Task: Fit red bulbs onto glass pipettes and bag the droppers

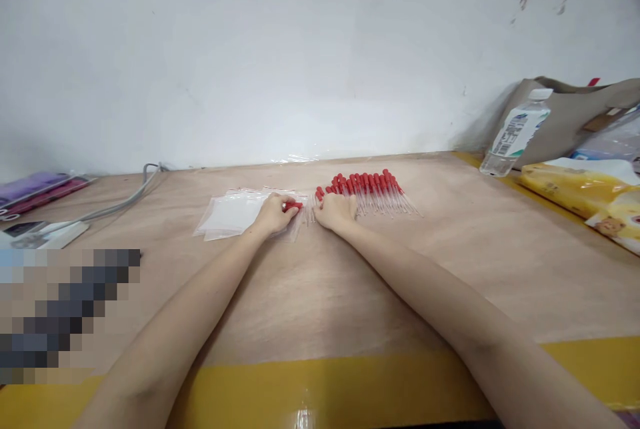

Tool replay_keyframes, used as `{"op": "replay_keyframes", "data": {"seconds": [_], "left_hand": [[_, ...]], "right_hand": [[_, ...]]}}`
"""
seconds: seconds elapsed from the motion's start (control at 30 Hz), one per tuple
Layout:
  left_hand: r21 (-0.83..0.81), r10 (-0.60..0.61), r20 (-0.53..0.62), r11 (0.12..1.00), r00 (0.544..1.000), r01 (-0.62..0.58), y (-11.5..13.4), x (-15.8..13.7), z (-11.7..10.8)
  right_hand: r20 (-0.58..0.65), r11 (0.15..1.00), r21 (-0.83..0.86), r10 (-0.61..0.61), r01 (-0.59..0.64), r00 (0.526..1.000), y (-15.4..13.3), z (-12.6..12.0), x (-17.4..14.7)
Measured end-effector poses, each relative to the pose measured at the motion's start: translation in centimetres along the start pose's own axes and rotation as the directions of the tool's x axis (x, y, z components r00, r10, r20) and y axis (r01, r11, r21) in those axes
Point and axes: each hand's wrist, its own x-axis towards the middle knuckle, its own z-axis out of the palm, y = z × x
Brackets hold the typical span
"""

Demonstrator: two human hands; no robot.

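Note:
Glass droppers (370,182) with red rubber bulbs and thin clear tubes lie side by side in a row on the table, bulbs toward the wall. My left hand (273,214) is closed around a few droppers, their red bulbs (294,205) showing between thumb and fingers. Under and beside it lie flat clear plastic bags (225,216), overlapping in a stack. At the left end of the row, my right hand (337,210) has its fingers curled together at a red bulb (319,193). Its fingertips are partly hidden. Several thin tubes (309,212) show between the two hands.
A water bottle (517,132), a grey-brown bag (555,126) and a yellow package (575,189) stand at the right. On the left are a grey cable (125,201), purple and red packs (43,189) and a blurred-out dark item (75,302). A white wall (250,69) bounds the back.

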Motion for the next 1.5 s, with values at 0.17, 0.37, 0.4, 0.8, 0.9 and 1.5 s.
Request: {"op": "replay_keyframes", "data": {"seconds": [0.17, 0.37, 0.4, 0.8, 0.9, 1.5], "left_hand": [[-0.005, -0.033, -0.123, 0.999, 0.992, 0.033, 0.7, -0.6, 0.9], [0.091, -0.02, -0.172, 0.995, 0.985, 0.036, 0.4, -0.9, 0.7], [0.105, -0.013, -0.169, 0.994, 0.985, 0.031, 0.4, -0.9, 0.5], [0.191, -0.011, -0.041, 0.981, 0.999, 0.018, 0.7, -0.6, -1.1], [0.188, 0.001, -0.011, 0.982, 1.0, 0.001, 0.6, -0.4, -1.3], [0.172, 0.057, 0.03, 0.983, 0.998, -0.062, 1.0, -0.1, -3.2]], "right_hand": [[0.007, 0.999, 0.014, 0.049, -0.049, 0.999, 0.8, -0.4, 0.0], [0.028, 0.999, 0.02, 0.036, -0.037, 0.999, 1.4, -0.9, -0.2], [0.042, 1.0, 0.02, 0.02, -0.021, 0.999, 1.4, -0.9, -0.3], [0.278, 0.973, 0.212, -0.152, 0.094, 0.948, 6.0, -3.7, -5.7], [0.269, 0.946, 0.315, -0.172, 0.082, 0.948, 7.2, -3.4, -6.4], [-0.028, 0.949, 0.258, -0.181, 0.182, 0.983, 6.9, -1.3, -7.9]]}}
